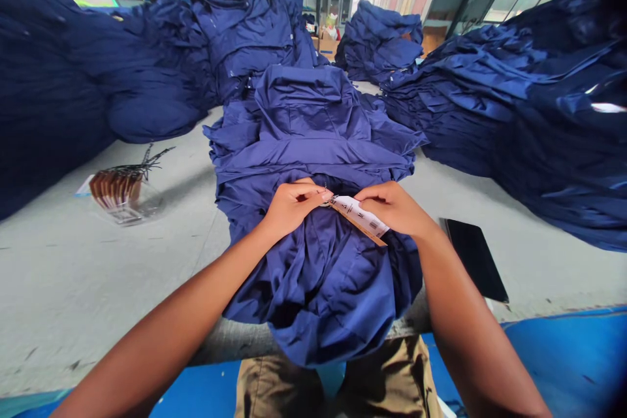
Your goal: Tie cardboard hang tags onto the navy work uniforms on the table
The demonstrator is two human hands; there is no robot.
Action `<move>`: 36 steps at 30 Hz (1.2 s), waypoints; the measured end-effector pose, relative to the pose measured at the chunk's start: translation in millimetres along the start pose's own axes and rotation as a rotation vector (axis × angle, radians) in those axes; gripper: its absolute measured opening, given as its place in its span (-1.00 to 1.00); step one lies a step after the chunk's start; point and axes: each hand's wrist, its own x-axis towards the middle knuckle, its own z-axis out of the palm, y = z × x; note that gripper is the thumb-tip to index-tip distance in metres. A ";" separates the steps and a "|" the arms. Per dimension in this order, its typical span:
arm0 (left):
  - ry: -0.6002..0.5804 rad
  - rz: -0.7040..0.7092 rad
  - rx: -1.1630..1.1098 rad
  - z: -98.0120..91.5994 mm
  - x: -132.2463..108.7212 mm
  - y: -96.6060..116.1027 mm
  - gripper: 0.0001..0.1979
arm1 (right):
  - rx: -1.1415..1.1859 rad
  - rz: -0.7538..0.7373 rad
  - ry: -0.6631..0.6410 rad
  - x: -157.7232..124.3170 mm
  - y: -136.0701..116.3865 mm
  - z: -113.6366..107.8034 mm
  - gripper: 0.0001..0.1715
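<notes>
A navy blue garment point(333, 274) lies bunched in front of me, its lower end hanging over the table's front edge. Over its middle, a white and brown hang tag point(361, 217) printed with an M and a barcode lies slanted between my hands. My left hand point(296, 202) pinches at the tag's upper left end, where a dark string shows against the cloth; the exact grip is partly hidden. The fingers of my right hand point(392, 204) are closed on the upper edge of the tag.
To the left, a clear holder point(130, 212) carries a stack of brown tags point(115, 188) with black strings. A black tablet or phone point(475, 258) lies on the right of the pale table point(161, 281). Large piles of navy garments point(245, 26) rise at the back and both sides.
</notes>
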 end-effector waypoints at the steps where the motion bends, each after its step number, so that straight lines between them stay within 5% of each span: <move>1: 0.000 -0.001 0.000 0.1 0.1 -0.2 -0.72 | 0.010 0.001 0.000 0.1 -0.1 0.1 -0.65; 16: -0.008 0.025 0.000 -0.7 1.2 -3.3 -0.73 | 0.224 -0.105 -0.166 0.1 0.6 1.5 -0.65; 24: -0.145 0.020 -0.036 -0.8 -1.0 7.4 -0.69 | 0.148 -0.274 0.280 9.0 -0.6 30.3 -0.80; 36: -0.273 0.012 0.098 -1.5 -1.8 9.1 -0.53 | 0.148 -0.366 0.279 7.5 -4.5 47.1 -0.90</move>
